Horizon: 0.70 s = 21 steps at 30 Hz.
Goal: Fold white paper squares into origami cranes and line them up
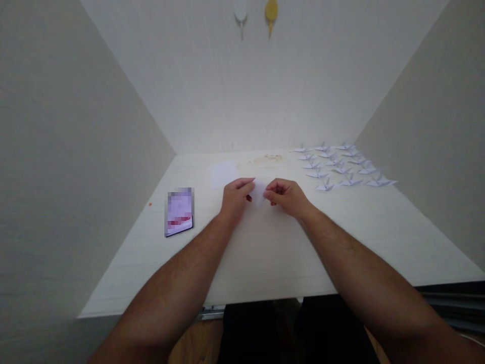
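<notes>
A small folded piece of white paper (259,193) is held just above the white table (273,242) between both hands. My left hand (235,197) pinches its left edge, fingers curled. My right hand (287,196) pinches its right edge with thumb and fingertips together. Both forearms reach in from the near edge of the table.
Several white folded paper cranes (343,167) stand in rows at the table's back right. A flat white paper sheet (224,174) lies behind my left hand. A phone (179,211) lies at the left. A faint brownish stain (267,160) marks the table's back middle. Walls close in on three sides.
</notes>
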Motion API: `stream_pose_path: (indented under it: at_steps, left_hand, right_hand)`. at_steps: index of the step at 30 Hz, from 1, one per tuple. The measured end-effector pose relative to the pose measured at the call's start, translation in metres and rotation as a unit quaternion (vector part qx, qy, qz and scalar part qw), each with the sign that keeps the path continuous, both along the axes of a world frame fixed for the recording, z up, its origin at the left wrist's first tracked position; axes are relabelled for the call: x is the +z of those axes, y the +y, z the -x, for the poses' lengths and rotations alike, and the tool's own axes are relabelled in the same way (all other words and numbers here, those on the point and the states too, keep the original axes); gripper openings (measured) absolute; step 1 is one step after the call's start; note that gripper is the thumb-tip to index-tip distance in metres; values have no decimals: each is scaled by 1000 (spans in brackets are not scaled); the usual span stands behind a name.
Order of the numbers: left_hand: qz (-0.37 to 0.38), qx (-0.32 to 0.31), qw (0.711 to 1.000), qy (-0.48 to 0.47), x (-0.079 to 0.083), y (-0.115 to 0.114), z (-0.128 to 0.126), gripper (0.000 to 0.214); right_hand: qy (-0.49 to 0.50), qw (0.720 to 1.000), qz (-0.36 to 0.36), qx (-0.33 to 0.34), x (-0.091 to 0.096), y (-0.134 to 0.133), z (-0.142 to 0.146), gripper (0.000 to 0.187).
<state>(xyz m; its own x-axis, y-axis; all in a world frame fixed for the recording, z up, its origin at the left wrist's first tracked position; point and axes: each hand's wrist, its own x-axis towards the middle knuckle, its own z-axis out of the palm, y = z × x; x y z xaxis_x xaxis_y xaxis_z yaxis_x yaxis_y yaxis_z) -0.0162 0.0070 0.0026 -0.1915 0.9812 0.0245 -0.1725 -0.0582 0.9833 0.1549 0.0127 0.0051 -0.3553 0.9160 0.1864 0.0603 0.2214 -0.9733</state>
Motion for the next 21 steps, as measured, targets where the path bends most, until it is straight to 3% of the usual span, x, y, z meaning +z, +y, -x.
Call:
stream_pose_path:
  at_steps: [7,13,21]
  left_hand:
    - [19,-17,999,-29,3,-4,-7,26]
    - [26,-56,998,-27,4,-9,-9,26]
    - [21,-95,995,-15,1,-9,-9,26]
  right_hand:
    - [-14,987,-108,-121,-1,7,-2,20]
    - [-14,991,-63,-120,-2,8,-1,18]
    - [-43,989,-61,-125,0,5,-1,18]
